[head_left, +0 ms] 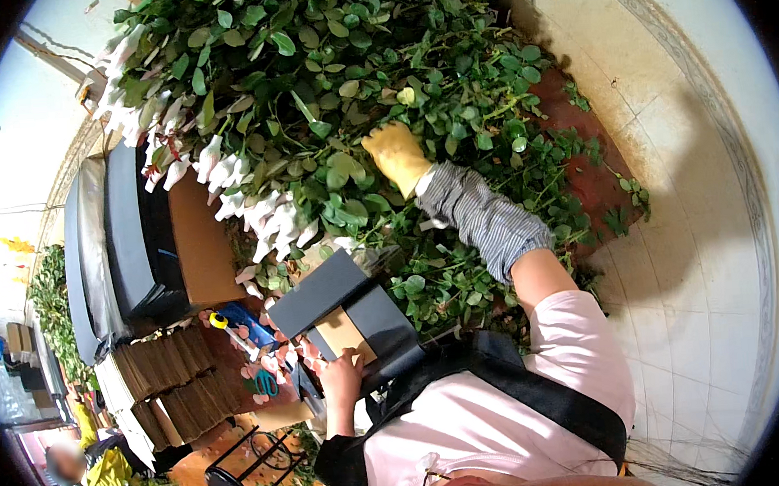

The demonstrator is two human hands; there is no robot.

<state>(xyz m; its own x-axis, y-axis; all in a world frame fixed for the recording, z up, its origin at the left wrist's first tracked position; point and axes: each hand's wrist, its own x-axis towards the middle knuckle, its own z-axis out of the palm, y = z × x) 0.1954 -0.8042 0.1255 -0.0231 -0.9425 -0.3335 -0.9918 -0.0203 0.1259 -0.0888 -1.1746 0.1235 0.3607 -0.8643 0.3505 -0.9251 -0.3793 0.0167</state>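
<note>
Pink fabric of my shirt (pixel 509 406) fills the lower edge, crossed by a black strap (pixel 545 395) that runs over my shoulder. Just above it my bare left hand (pixel 340 377) lies against the near edge of a dark grey folded card (pixel 349 309), fingers curled onto a tan sheet (pixel 342 332) tucked into it; I grip that edge lightly. The card rests at the near foot of the big heap of green leafy stems (pixel 334 93), which I take as my landmark.

My right hand (pixel 397 157) wears a yellow glove and a striped grey sleeve guard (pixel 487 218) and reaches into the middle of the heap. The glove is pressed down among the leaves, fingers buried, so I cannot tell whether they are closed on a stem.

Along the left flank of the heap, white paper-wrapped buds (pixel 252 207) poke out in a row. Further left of the heap stand a brown cardboard panel (pixel 200 247) and stacked dark trays (pixel 127 234). Near the card, still left of the heap's foot, lies a blue tool (pixel 247 330) and a stack of brown corrugated sheets (pixel 169 385). A black stool (pixel 234 480) stands below those. Right of the heap, pale tiled floor (pixel 706 248) spreads out.
</note>
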